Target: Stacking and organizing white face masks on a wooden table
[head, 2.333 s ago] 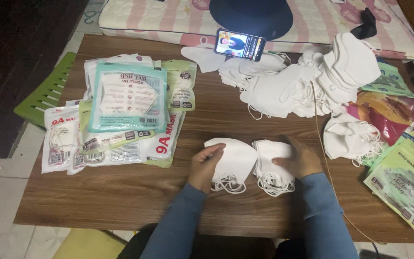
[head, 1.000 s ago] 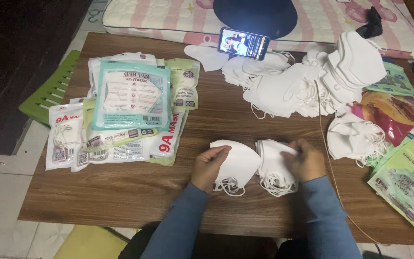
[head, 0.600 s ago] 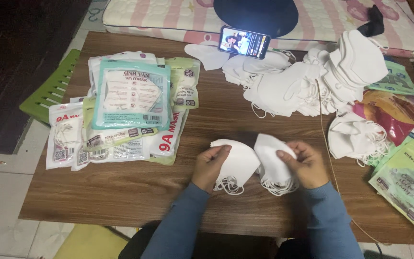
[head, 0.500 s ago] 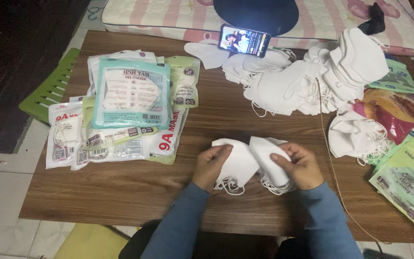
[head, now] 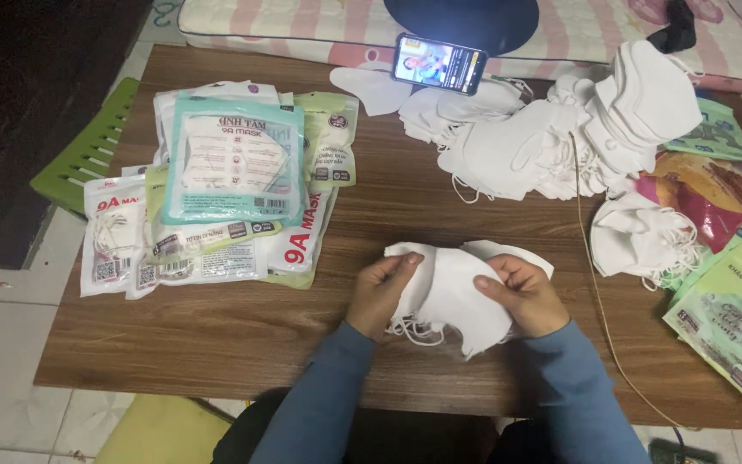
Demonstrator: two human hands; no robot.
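Masks (head: 453, 292), white and folded, sit near the table's (head: 216, 344) near edge, a little right of centre, and both hands are on them. From the head view, my only one, I see my left hand (head: 381, 292) gripping the left end of the stack, fingers curled over its top edge. My right hand (head: 521, 294) grasps the right side, thumb on top and pressing one mask over the other.

The stack's long axis runs roughly left to right, tilted so the right end drops toward me. A pointed corner hangs down at the near right, and the ear loops (head: 410, 328) trail out underneath on the near left. I think two masks are overlapped here, but the white on white makes the count hard to read.

What I would worry about is the loops. They dangle loose below my left hand, and a pull in either direction could snag them on each other or on my fingers. The masks are also soft and slippery, so an uneven squeeze could let the top one slide off line.

A thin cord (head: 594, 283) runs across the table just right of my right hand, and a sweep of that sleeve could catch it. Far right lies the big heap of loose masks (head: 560, 137), and the packets (head: 216, 198) are well apart on the left.
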